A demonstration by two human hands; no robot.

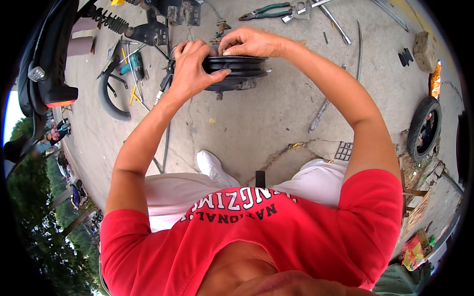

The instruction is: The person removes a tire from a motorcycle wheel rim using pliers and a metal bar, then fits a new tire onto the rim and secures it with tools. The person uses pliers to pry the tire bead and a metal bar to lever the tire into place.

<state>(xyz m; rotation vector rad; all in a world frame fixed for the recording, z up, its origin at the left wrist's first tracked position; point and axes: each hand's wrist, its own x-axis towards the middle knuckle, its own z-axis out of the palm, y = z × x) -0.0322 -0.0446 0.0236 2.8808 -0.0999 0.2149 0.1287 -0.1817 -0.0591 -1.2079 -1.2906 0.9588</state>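
Nearest, at the bottom, is the person's red T-shirt (321, 237), with white trousers (173, 195) spread to either side and one white shoe (215, 167) showing between the legs. Both bare arms reach forward to a black wheel rim (242, 66), which sits just ahead of the person, near the upper middle of the view, its grooved side facing them. The left hand (195, 66) is clamped on the rim's left part: the thumb presses the near side while the fingers curl over the top. The right hand (254, 43) bends over the rim's top edge, its grip narrow, thumb and fingertips close together; whether anything small is pinched there, I cannot tell.

On the concrete ground (256, 126) to the right, a long metal bar (320, 116) lies partly behind the right arm. Left of the rim are a curved grey mudguard (108, 96), a yellow T-shaped tool (133, 95) and a teal power drill (136, 66). Beyond the rim lie green-handled pliers (271, 7) and a metal socket wrench (338, 27); to the upper left is a coil-spring shock absorber (109, 21).

Well off to the right, a black tyre (416, 129) stands near a rough stone block (423, 52) and an orange wrapper (435, 81). Farthest, at lower left, are green trees (49, 246).
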